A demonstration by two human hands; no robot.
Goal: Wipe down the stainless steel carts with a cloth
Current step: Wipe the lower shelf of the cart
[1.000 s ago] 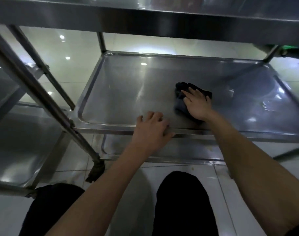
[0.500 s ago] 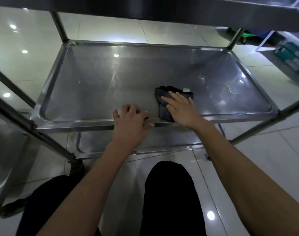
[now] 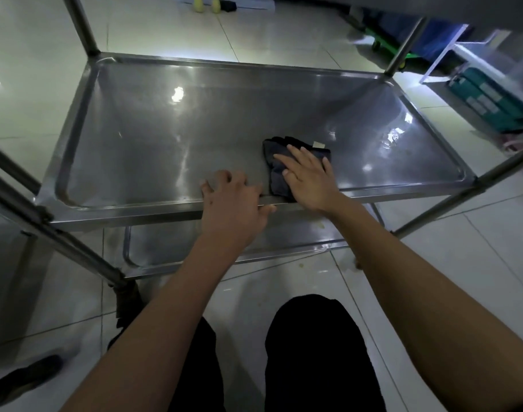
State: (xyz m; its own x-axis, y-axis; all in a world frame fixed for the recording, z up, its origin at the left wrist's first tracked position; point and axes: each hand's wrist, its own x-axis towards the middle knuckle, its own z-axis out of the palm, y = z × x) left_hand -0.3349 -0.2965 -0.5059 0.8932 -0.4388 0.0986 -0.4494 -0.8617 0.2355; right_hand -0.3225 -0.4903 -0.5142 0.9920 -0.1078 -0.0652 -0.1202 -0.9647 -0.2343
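1. Nearest the camera, the person's two dark-trousered legs stand on the pale tiled floor, and both bare forearms reach forward over them
2. The left hand grips the near rim of the cart's middle shelf, fingers curled over the lip and thumb along the edge
3. Just beside it, the right hand lies flat with straight fingers, pressing down on the dark cloth
4. The cloth is bunched on the shelf surface near the front edge, right of centre, with a small pale tag at its far side
5. A lower shelf shows beneath
6. Farther off, a teal box sits right, and two yellow bottles stand on the floor
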